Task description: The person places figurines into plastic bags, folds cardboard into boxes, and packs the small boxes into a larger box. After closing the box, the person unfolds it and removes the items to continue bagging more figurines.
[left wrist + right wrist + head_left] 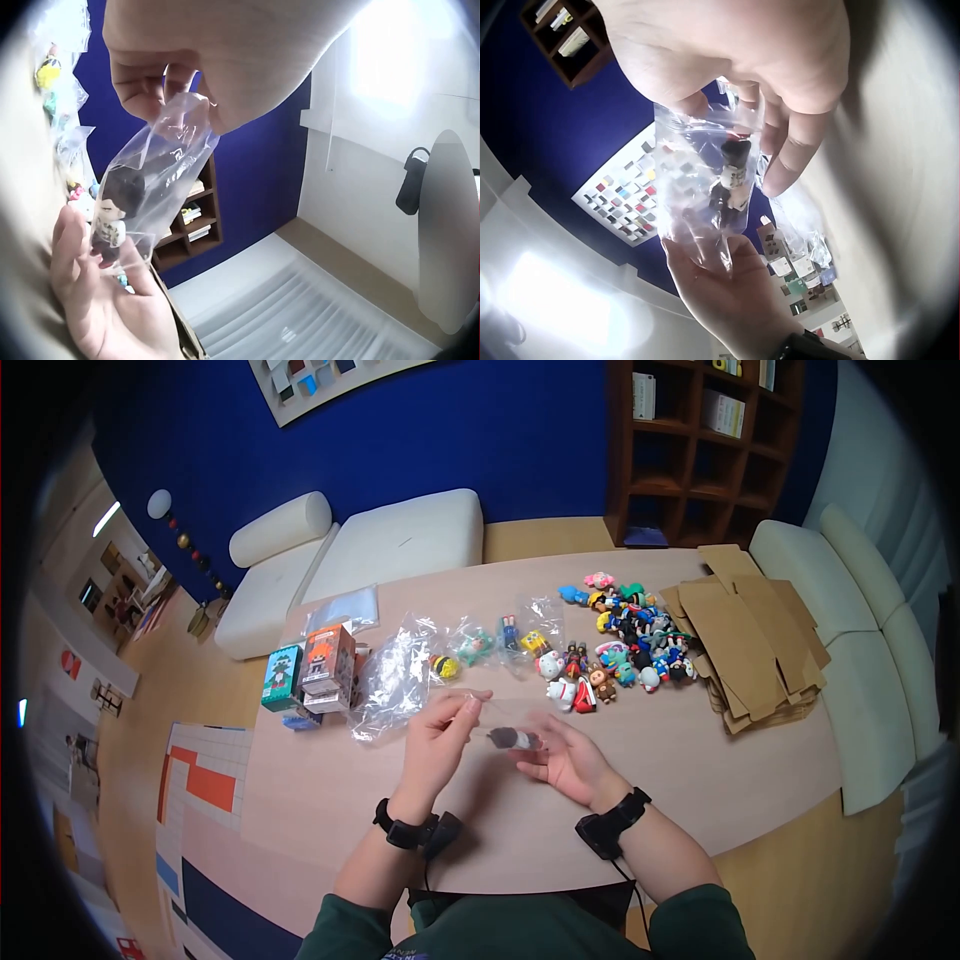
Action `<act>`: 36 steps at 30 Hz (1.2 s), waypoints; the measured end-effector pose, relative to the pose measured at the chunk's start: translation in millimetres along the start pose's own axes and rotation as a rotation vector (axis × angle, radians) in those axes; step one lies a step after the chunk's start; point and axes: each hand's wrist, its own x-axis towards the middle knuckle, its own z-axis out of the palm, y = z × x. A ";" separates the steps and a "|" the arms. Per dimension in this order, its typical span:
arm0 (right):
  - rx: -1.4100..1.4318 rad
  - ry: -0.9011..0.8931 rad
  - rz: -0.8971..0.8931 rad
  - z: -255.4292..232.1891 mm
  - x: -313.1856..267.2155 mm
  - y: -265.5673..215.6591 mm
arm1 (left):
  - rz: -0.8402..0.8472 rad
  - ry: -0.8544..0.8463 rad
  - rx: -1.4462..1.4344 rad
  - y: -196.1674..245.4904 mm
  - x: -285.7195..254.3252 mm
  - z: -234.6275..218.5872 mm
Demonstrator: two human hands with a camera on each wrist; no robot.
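Between both hands, above the near part of the table, hangs a clear plastic bag (166,161) with a small toy figure (120,201) inside. The figure has dark hair and a white patterned body. My left hand (438,732) pinches one end of the bag between thumb and fingers. At the other end, my right hand (575,768) holds the bag beside the figure, palm turned up. In the right wrist view, the right thumb lies along the bag's zip edge and the figure (733,172) shows through the plastic, head downward.
Left on the table (640,800) are boxed toys (328,665) and crumpled clear bags (395,685). A yellow-and-black toy (443,666) lies beside the bags. Many small figures (635,625) cluster at the right, next to flattened brown cardboard (750,640). Flat plastic bags (345,608) lie behind the boxes.
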 end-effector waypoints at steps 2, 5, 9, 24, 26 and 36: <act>0.001 -0.031 0.035 -6.4 3.1 -0.5 | 0.010 0.031 -0.017 1.4 4.2 -6.2; -0.024 -0.065 0.068 -8.5 2.0 -1.7 | -0.016 0.038 -0.036 24.3 5.2 -8.6; -0.103 -0.070 0.034 -3.1 0.1 1.0 | -0.152 -0.288 -0.012 18.8 3.7 -5.1; 0.076 -0.016 -0.131 -8.6 1.8 1.9 | -0.136 0.069 -0.300 16.1 1.4 -12.9; 0.100 0.033 -0.165 -1.3 0.3 -1.3 | -0.047 0.153 -0.311 18.6 2.7 -22.8; 0.059 0.076 -0.184 -0.2 -1.0 0.7 | 0.653 0.408 0.742 6.7 13.8 -79.9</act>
